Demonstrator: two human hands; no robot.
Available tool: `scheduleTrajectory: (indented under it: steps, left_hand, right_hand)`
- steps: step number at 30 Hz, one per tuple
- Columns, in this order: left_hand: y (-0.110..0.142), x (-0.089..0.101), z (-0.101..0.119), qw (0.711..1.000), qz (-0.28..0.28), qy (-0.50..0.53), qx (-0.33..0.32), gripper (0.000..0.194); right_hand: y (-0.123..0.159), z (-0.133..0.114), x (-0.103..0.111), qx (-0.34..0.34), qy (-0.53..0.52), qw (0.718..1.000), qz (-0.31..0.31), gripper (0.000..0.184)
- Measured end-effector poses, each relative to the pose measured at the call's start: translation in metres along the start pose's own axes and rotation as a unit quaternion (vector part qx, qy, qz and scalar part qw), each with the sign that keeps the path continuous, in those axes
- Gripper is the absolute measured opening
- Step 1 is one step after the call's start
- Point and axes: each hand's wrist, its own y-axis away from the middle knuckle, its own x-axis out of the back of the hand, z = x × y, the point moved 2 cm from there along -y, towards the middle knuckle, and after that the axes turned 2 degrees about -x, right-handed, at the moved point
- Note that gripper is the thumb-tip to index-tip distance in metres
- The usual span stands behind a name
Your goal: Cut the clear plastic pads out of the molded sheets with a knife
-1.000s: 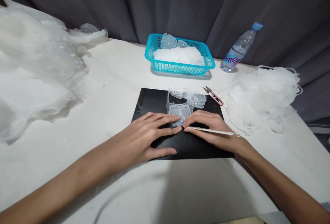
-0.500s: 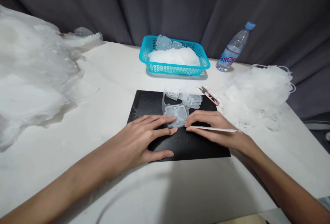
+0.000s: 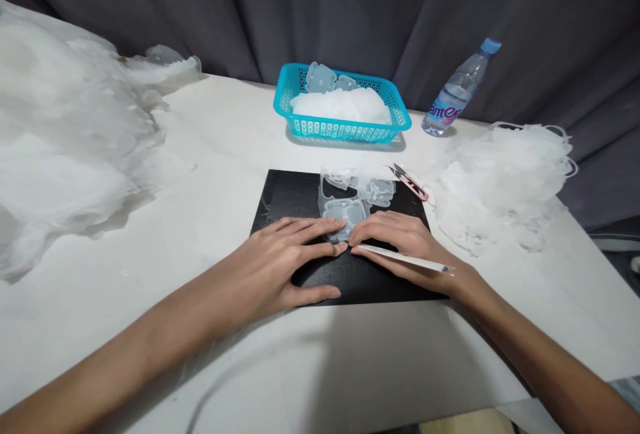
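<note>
A translucent moulded silicone-like sheet (image 3: 344, 209) lies on a black mat (image 3: 290, 197), with rounded pad shapes and an open gap in it. Spread flat, my left hand (image 3: 295, 253) presses its fingertips on the nearest pad's left and lower edge, thumb apart on the mat. My right hand (image 3: 395, 241) pinches a slim white pen-like tool (image 3: 407, 259) at the pad's lower right edge. The tool's back end points right, over the palm; its working tip is hidden by the fingers. Both hands' fingertips almost meet.
Behind the mat stands a turquoise basket (image 3: 345, 131) of translucent pieces. Pink-handled thread snips (image 3: 410, 183) lie at the mat's upper right corner. A water bottle (image 3: 453, 97), a heap of clear scraps (image 3: 505, 187) and a large translucent pile (image 3: 65, 134) rest on the white table (image 3: 210, 147).
My right hand has slid left along the pad's lower edge, nearer my left fingertips, and the tool's back end has dipped. My left hand stays on the pad. The view has shifted slightly.
</note>
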Motion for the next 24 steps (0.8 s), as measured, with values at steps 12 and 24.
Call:
scheduleTrajectory:
  steps: [12,24]
  left_hand:
    - [0.002,0.001,0.002,1.0,0.005,-0.02,-0.009,0.056]
    - [0.004,-0.002,-0.001,1.0,-0.009,-0.004,-0.005,0.058]
  right_hand:
    - [-0.001,-0.011,-0.012,0.02,0.127,0.99,0.063,0.013]
    - [0.001,-0.011,-0.011,0.001,0.086,0.993,0.081,0.01]
